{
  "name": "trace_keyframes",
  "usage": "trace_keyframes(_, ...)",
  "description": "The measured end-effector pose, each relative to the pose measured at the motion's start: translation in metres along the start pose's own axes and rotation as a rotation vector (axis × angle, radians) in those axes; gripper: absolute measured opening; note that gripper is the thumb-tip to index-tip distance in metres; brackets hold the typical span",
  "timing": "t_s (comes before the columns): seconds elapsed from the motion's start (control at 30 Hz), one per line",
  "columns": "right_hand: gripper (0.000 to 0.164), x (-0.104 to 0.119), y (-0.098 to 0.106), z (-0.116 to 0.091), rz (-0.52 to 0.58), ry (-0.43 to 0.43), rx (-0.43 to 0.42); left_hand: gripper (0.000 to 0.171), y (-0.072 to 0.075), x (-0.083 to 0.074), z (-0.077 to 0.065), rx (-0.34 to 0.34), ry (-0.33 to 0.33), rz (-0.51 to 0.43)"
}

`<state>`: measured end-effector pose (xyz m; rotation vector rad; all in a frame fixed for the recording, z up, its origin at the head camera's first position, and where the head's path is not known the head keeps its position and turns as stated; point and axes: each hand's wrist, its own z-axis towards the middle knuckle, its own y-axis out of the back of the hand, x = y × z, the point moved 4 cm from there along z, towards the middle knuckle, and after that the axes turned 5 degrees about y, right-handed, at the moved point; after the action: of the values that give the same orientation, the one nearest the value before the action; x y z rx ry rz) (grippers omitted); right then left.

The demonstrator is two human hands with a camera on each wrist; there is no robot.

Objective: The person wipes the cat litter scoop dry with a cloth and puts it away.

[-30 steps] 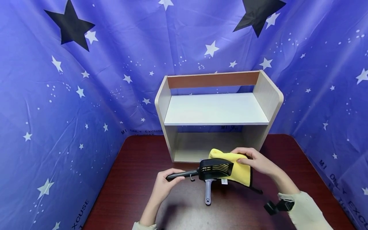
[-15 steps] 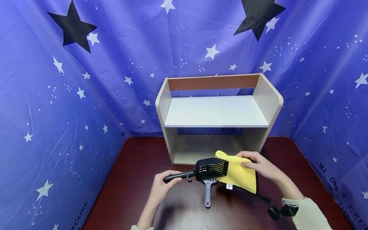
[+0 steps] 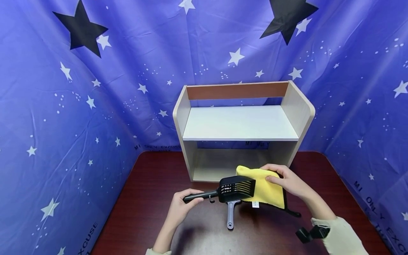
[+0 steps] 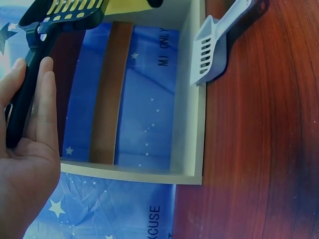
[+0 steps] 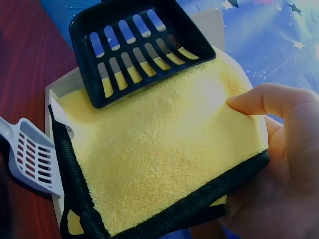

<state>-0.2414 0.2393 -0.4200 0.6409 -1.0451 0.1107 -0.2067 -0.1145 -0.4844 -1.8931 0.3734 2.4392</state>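
My left hand (image 3: 179, 206) grips the handle of a black slotted litter scoop (image 3: 236, 188), which is held above the table with its basket toward the right. In the left wrist view the thumb and fingers lie along the black handle (image 4: 24, 99). My right hand (image 3: 288, 180) pinches a folded yellow cloth (image 3: 267, 187) with black edging and a small white tag. The cloth lies behind the scoop's basket, and yellow shows through the slots in the right wrist view. A grey litter scoop (image 3: 230, 216) rests on the table below, its basket partly hidden in the head view.
A two-tier shelf unit (image 3: 240, 122) with a white upper board stands at the back of the dark red-brown table (image 3: 143, 198). Blue star-patterned fabric (image 3: 153, 63) surrounds the table. A black device (image 3: 312, 233) sits on the right wrist.
Both hands keep their holds. The cloth has shifted a little to the right since a second ago, and the black scoop has moved slightly left, its slots now turned more into view.
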Motion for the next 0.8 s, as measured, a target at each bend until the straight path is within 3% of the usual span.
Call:
trace_keyframes(0.2, 0.022, 0.014, -0.003, 0.012, -0.108, 0.027, -0.075, 0.018, -0.005, -0.003, 0.000, 0.036, -0.023, -0.014)
trace_keyframes(0.37, 0.024, 0.033, -0.015, 0.026, -0.241, 0.105, -0.104, 0.018, -0.009, -0.003, 0.000, 0.033, -0.012, -0.008)
trace_keyframes(0.47, 0.032, 0.044, -0.027, 0.032, -0.341, 0.180, -0.091, 0.018, -0.012, -0.002, -0.001, 0.040, 0.006, -0.013)
trace_keyframes(0.6, 0.045, 0.054, -0.042, 0.032, -0.555, 0.304, -0.037, 0.020, -0.015, -0.001, -0.002, 0.046, 0.034, -0.014)
trace_keyframes(0.7, 0.046, 0.057, -0.048, 0.034, -0.712, 0.370, 0.000, 0.021, -0.016, -0.001, -0.001, 0.033, 0.049, -0.005)
trace_keyframes(0.8, 0.044, 0.057, -0.048, 0.036, -0.780, 0.402, 0.021, 0.021, -0.014, -0.002, 0.001, 0.016, 0.051, 0.007)
